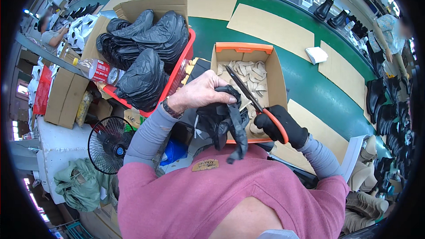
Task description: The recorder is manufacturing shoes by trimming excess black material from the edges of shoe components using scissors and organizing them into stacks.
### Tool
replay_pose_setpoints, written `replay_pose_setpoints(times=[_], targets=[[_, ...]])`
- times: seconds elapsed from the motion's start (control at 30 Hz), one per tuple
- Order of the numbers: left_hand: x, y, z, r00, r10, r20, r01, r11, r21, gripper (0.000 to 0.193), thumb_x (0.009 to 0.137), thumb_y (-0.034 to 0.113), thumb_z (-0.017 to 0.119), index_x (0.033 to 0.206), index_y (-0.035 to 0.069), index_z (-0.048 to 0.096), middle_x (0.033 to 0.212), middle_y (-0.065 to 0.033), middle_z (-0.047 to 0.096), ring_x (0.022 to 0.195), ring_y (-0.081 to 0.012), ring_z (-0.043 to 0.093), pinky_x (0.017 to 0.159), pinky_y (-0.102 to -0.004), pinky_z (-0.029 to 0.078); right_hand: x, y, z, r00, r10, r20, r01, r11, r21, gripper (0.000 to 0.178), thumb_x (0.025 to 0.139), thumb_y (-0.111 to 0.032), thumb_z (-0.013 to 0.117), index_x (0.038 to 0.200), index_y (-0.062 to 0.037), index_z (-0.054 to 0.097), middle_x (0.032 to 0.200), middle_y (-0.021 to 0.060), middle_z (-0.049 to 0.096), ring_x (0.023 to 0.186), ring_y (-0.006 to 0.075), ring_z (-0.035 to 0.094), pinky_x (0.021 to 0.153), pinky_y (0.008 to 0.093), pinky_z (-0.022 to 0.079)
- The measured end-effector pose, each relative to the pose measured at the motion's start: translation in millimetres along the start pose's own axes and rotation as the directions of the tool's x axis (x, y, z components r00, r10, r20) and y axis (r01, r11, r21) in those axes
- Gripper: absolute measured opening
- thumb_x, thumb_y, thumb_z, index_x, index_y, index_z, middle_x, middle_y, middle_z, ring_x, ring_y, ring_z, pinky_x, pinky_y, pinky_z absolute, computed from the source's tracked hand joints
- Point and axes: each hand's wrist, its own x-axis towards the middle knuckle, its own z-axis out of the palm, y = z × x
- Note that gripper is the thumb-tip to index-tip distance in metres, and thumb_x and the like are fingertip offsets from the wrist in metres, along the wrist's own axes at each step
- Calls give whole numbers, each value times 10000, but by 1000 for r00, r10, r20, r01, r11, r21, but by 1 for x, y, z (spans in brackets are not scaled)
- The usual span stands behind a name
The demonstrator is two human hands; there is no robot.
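Observation:
My left hand (201, 90), bare and with a wristwatch, pinches a crumpled bunch of thin black material (221, 121). Loose strips of it hang down in front of my chest. In a black glove, my right hand (281, 126) grips scissors (245, 89) by their orange handles. Their dark blades point up and to the left, just right of my left fingers. Beneath both hands stands an open orange-rimmed cardboard box (275, 71) with many curved beige pieces (252, 73) inside. The black bunch and my hands hide its near left part.
A red basket (180, 68) heaped with black material (152, 40) stands left of the box, a plastic bottle (99, 70) beside it. Cardboard sheets (274, 24) lie on the green table (203, 31). A fan (110, 144) is at lower left. Black boots (325, 8) line the far side; other people work beyond.

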Motion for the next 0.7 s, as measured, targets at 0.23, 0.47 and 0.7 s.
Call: replay_pose_setpoints(times=[0.23, 0.47, 0.7], targets=[[-3, 23, 30, 664, 669, -335, -419, 704, 573, 315, 710, -69, 670, 1021, -17, 668, 951, -174, 674, 869, -303, 680, 733, -331, 537, 19, 76, 14, 953, 249, -172, -303, 804, -512, 314, 847, -358, 633, 920, -56, 680, 696, 200, 603, 675, 389, 623, 617, 479, 476], [-3, 29, 34, 522, 802, -292, -466, 554, 690, 480, 625, -149, 636, 1062, 44, 686, 1104, -135, 646, 977, -290, 667, 784, -351, 562, 50, 3, -17, 893, 284, -349, -263, 959, 108, 339, 911, -314, 578, 1063, -18, 641, 936, 147, 676, 846, 296, 656, 721, 361, 514], [8, 29, 36, 447, 881, -154, -620, 430, 656, 601, 607, -151, 651, 1164, 74, 663, 1334, -193, 508, 1253, -349, 514, 958, -407, 522, 55, -70, -35, 967, 240, -90, -191, 908, 373, 239, 941, -214, 581, 1007, 7, 641, 928, 33, 640, 854, 97, 584, 761, 263, 470]])
